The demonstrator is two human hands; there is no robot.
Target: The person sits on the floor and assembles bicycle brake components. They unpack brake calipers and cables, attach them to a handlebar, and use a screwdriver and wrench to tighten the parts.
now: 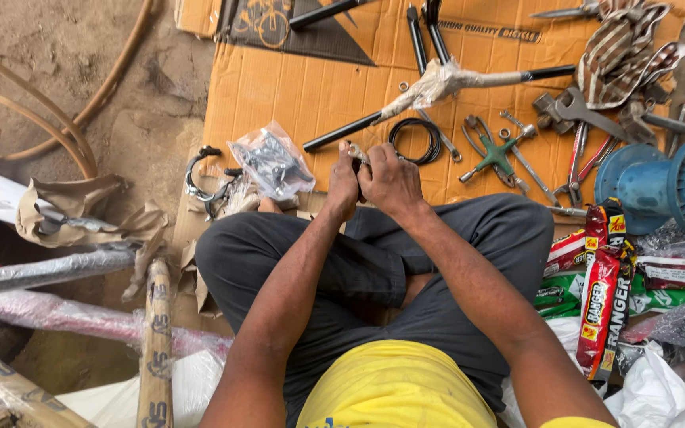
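Note:
I sit cross-legged in grey trousers on a sheet of brown cardboard point(295, 91). My left hand point(342, 184) and my right hand point(391, 181) meet in front of my knees, both closed around a small silver metal part point(356, 151) whose end sticks out above my left fingers. What lies between the palms is hidden. Just beyond the hands rests a coil of black cable point(416, 140) and a black tube with plastic wrap around its middle point(438, 83).
A clear bag of black parts point(273, 162) and a brake caliper point(200, 178) lie left. A green cross wrench point(495, 152), spanners point(588, 111), red pliers point(584, 162), a striped cloth point(624, 51), a blue spool point(667, 182) and packaged tubes point(604, 293) sit right. Wrapped frame parts point(49, 269) lie lower left.

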